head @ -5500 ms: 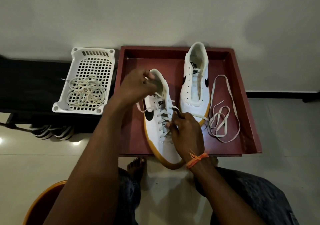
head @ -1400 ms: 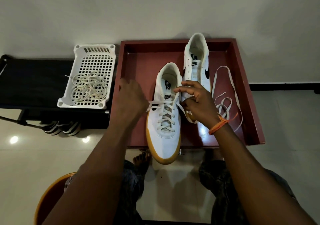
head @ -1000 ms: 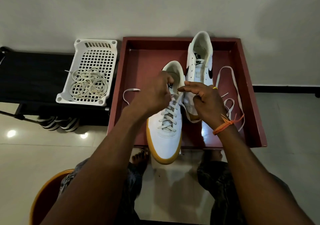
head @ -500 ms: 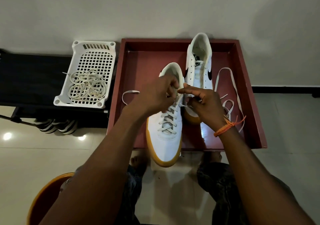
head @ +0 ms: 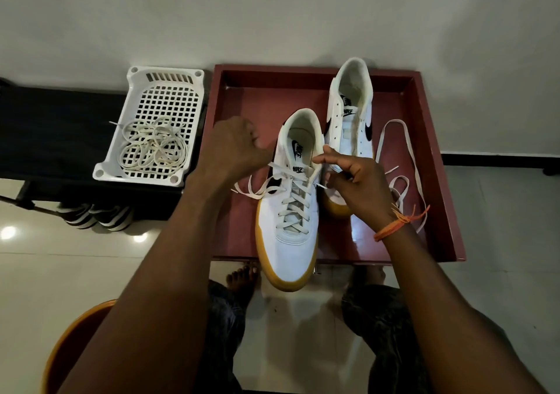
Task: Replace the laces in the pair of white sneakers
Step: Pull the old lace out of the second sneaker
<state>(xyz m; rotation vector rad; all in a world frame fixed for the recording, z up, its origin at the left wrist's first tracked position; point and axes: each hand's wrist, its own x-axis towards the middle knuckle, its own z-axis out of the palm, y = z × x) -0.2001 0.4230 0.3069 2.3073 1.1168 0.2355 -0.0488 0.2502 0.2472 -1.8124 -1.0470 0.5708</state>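
A white sneaker with a gum sole (head: 289, 242) lies in the red-brown tray (head: 436, 157), toe over the front edge, with a white lace (head: 295, 203) threaded up its eyelets. My left hand (head: 238, 145) is curled into a fist just left of the collar and grips the lace's left end, whose tail hangs below it. At the right side of the collar my right hand (head: 354, 181) pinches the lace's other end between thumb and forefinger. The second sneaker (head: 351, 118) stands behind, unlaced. A loose white lace (head: 404, 163) lies to its right.
A white plastic basket (head: 165, 90) holding a tangle of cream laces (head: 151, 150) sits on a black bench (head: 57, 133) to the left. Striped sandals (head: 97, 215) lie under the bench. An orange stool (head: 60, 351) is at lower left. The wall rises behind the tray.
My hands have drawn apart from the top of the near sneaker. The left hand moved left with its lace end, pulling the top crossing across the tongue.
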